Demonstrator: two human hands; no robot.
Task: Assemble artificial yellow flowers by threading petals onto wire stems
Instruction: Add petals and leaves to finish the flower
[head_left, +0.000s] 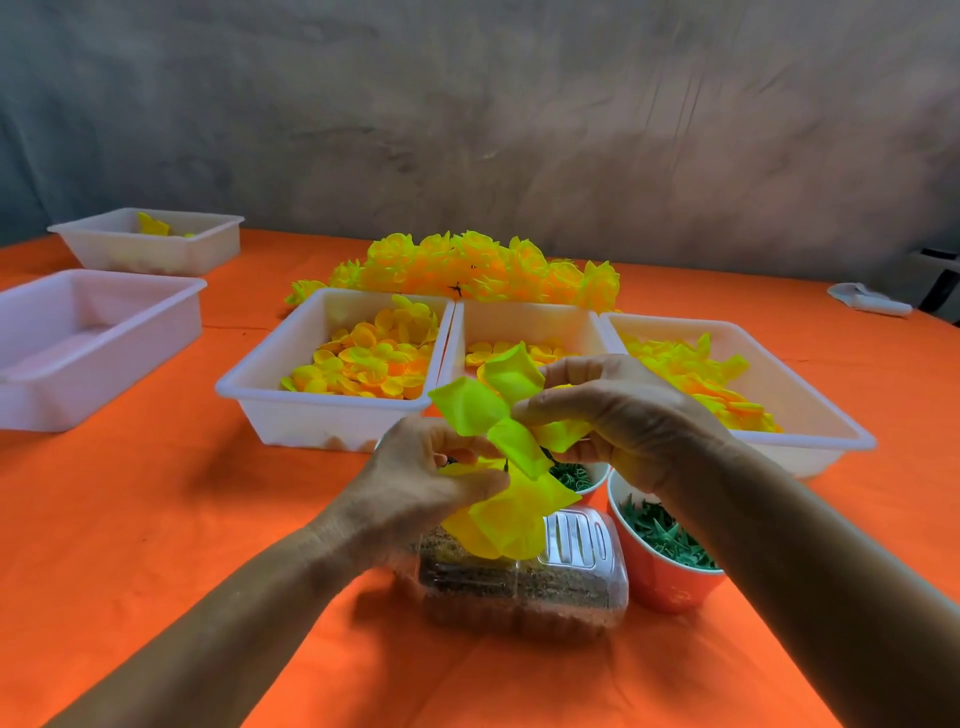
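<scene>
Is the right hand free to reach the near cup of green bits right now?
Probably not yet: the right hand pinches the yellow petals with the left hand. The cup sits uncovered just below it.

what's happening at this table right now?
A person is assembling a fake flower. Both hands, left hand and right hand, pinch a yellow petal piece over a clear box. Three white trays of loose petals sit beyond, finished yellow flowers piled behind them. Orange cups hold green parts.
</scene>
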